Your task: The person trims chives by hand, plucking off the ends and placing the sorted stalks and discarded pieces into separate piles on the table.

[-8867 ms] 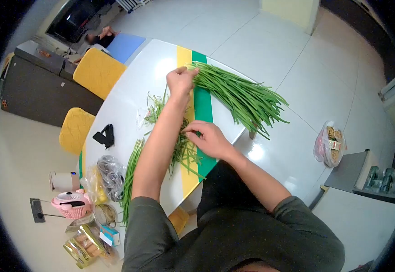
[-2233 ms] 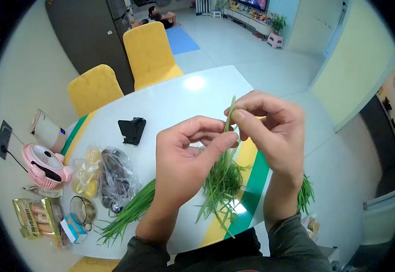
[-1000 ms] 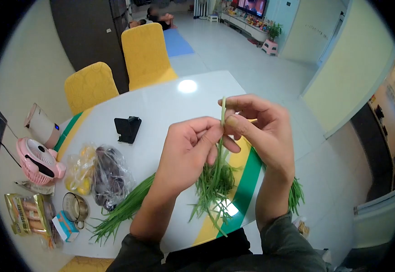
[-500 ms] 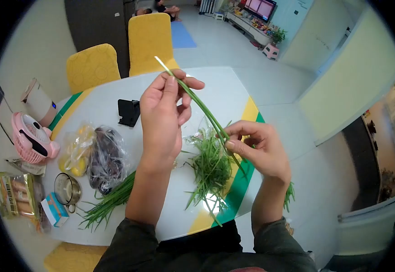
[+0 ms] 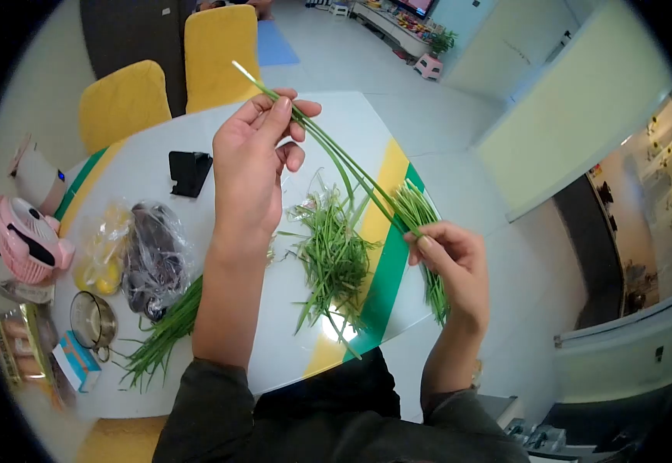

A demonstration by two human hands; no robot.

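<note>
Between my two hands stretch a few long green chives [image 5: 336, 153], slanting down to the right from their pale end. My left hand [image 5: 255, 147] pinches them near that pale end, thumb against fingers. Lower down, my right hand [image 5: 455, 262] grips their other part between thumb and forefinger. Just behind the right hand lies a neat bundle of chives [image 5: 415, 207] at the table's right edge. A loose, tangled heap of green scraps [image 5: 332, 258] sits between my forearms. Another pile of chives [image 5: 168, 332] lies left of my left forearm, partly hidden by it.
On the table's left are a bag of yellow fruit [image 5: 97, 266], a bag of dark produce [image 5: 151, 255], a glass cup [image 5: 93, 320], a blue-white box [image 5: 77, 361] and a pink fan [image 5: 31, 239]. A black stand [image 5: 189, 174] is farther back. Yellow chairs [image 5: 220, 58] stand beyond.
The view has shifted right, so the table appears farther left. My right hand has moved away from the scrap heap toward the bundle at the right edge, with the chives still held.
</note>
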